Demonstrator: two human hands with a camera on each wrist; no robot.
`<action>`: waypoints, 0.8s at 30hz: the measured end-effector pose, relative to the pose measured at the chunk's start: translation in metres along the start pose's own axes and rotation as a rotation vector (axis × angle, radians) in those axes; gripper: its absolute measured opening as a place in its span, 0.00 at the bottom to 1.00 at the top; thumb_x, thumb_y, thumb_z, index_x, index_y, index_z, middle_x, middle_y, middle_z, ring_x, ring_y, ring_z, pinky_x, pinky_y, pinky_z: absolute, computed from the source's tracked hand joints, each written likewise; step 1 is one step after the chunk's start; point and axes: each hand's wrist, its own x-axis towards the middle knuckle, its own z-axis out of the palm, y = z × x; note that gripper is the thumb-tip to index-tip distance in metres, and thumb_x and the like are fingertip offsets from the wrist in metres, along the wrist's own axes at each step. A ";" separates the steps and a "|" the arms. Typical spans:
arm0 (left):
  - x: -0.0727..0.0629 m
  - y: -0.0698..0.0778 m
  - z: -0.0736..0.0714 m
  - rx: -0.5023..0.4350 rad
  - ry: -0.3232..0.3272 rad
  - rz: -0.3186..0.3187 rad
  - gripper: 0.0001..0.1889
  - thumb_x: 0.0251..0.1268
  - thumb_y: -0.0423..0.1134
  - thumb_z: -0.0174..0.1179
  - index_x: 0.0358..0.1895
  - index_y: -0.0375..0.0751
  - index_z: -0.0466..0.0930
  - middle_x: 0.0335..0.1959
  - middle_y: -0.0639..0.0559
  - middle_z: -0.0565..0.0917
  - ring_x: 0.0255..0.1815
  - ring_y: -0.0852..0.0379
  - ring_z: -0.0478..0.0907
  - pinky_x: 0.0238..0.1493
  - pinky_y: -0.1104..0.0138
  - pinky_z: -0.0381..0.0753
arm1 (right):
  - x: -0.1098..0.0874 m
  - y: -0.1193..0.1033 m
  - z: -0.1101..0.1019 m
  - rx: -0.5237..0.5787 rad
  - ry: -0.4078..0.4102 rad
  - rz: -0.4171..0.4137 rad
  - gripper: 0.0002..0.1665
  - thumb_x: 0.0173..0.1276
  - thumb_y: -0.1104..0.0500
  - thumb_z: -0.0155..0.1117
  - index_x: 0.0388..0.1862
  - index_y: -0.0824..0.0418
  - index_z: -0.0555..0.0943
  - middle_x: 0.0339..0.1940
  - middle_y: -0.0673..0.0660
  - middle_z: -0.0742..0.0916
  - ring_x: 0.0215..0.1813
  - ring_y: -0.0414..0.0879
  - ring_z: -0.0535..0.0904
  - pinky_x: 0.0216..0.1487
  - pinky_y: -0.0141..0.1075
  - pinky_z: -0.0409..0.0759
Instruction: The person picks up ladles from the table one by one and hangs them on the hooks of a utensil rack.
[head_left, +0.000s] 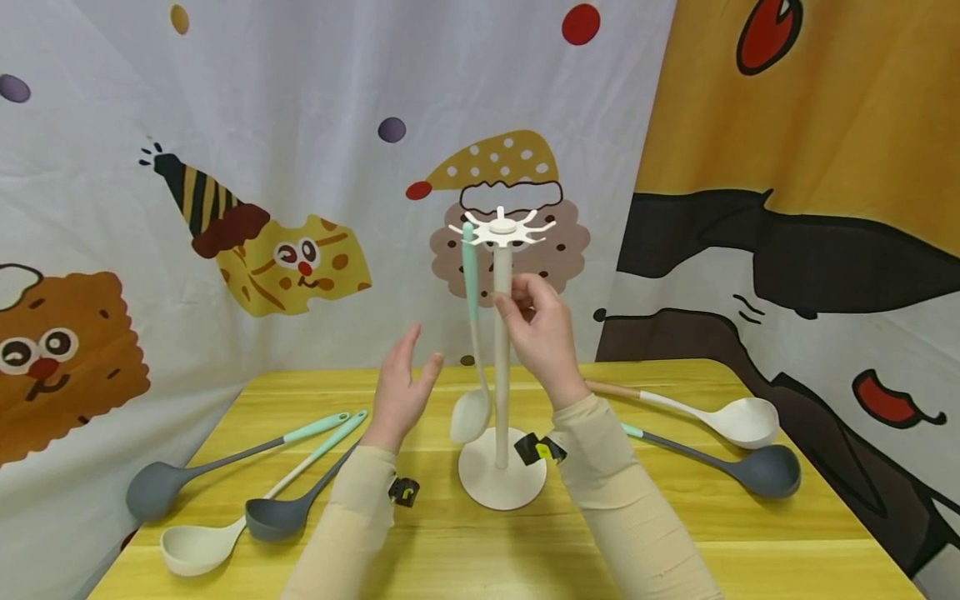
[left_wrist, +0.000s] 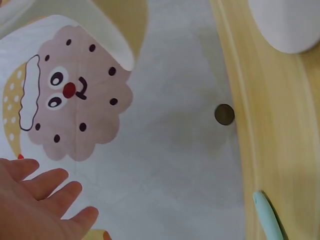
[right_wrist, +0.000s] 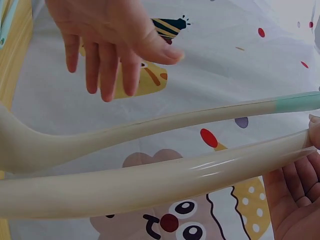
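Observation:
A cream utensil stand (head_left: 502,358) rises upright from a round base, with a ring of hooks at its top. From a left hook hangs a cream spoon (head_left: 470,415) with a mint handle. My right hand (head_left: 542,329) pinches the pole below the hooks between thumb and fingers; the right wrist view shows the thumb against the pole (right_wrist: 150,187). To the left of the hanging spoon, my left hand (head_left: 401,392) is held in the air, fingers spread and touching nothing. The left wrist view shows that hand (left_wrist: 40,205) with its fingers extended.
On the wooden table's left lie a grey utensil (head_left: 153,492), a cream ladle (head_left: 201,548) and a grey ladle (head_left: 277,518). At right are a white ladle (head_left: 746,422) and a grey ladle (head_left: 772,472). A printed curtain (head_left: 315,150) hangs behind.

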 end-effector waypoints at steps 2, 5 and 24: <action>-0.001 -0.003 0.001 0.031 -0.019 -0.001 0.37 0.76 0.56 0.49 0.79 0.40 0.51 0.77 0.40 0.57 0.76 0.38 0.53 0.72 0.43 0.52 | 0.000 0.000 0.000 -0.002 0.000 -0.002 0.09 0.72 0.65 0.62 0.48 0.69 0.79 0.39 0.61 0.81 0.38 0.50 0.77 0.38 0.34 0.78; -0.001 -0.009 0.002 0.082 -0.060 0.006 0.37 0.78 0.55 0.46 0.79 0.38 0.49 0.78 0.39 0.54 0.77 0.38 0.50 0.74 0.44 0.49 | 0.000 0.000 0.000 -0.004 0.001 -0.003 0.09 0.72 0.64 0.62 0.47 0.69 0.79 0.39 0.61 0.81 0.38 0.50 0.76 0.38 0.34 0.77; -0.013 -0.033 0.005 0.318 -0.338 -0.153 0.47 0.73 0.70 0.36 0.80 0.41 0.34 0.79 0.36 0.36 0.78 0.34 0.30 0.67 0.30 0.29 | 0.000 -0.002 0.000 0.001 -0.002 0.010 0.09 0.72 0.65 0.63 0.48 0.69 0.79 0.39 0.61 0.82 0.39 0.51 0.77 0.39 0.34 0.78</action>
